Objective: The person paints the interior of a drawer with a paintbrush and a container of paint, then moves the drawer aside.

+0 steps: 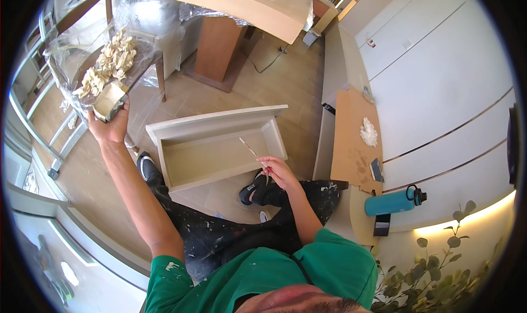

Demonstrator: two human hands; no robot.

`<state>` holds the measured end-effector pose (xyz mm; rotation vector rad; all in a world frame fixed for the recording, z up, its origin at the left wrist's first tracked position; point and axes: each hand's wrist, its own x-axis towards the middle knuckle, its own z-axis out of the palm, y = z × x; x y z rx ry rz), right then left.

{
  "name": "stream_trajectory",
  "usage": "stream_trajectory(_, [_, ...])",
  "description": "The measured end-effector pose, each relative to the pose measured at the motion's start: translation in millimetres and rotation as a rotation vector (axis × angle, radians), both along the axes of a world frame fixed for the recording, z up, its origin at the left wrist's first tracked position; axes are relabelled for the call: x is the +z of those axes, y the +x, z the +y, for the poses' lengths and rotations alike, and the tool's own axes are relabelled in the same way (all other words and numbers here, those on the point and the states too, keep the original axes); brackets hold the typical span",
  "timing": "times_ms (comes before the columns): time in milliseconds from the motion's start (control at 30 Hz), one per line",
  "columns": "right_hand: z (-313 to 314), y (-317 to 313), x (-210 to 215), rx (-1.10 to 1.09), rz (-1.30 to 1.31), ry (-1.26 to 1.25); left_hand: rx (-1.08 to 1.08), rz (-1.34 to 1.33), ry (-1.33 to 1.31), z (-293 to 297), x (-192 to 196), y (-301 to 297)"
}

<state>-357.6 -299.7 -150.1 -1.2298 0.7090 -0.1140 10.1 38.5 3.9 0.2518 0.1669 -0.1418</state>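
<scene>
My left hand point(111, 127), stretched out to the left, is closed around a small cut-down carton point(110, 99) with a pale inside; what it contains I cannot make out. Between the fingers of my right hand point(280, 173) is a thin paintbrush point(248, 147), its tip angled up and left. Below the brush, a cream drawer point(217, 118) rests on the floor in front of my legs, its hollow side up. Its taller front panel faces away from me.
Just beyond the carton stands a plastic-draped chair point(160, 74) bearing crumpled beige paper or cloth point(116, 55). A metal ladder point(34, 118) is at the left. On the right, a cardboard-covered ledge point(346, 112) carries a white crumpled wad point(368, 132) and a teal bottle point(388, 203).
</scene>
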Motion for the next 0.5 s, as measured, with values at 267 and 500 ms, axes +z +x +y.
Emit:
stream_trajectory(267, [3,-22,21,-0.046,-0.134,0.051,-0.132,0.016,0.011,-23,-19,6])
stream_trajectory(500, [4,-43,19,-0.025,-0.192,0.09,-0.16,0.034,0.057,-28,-35,17])
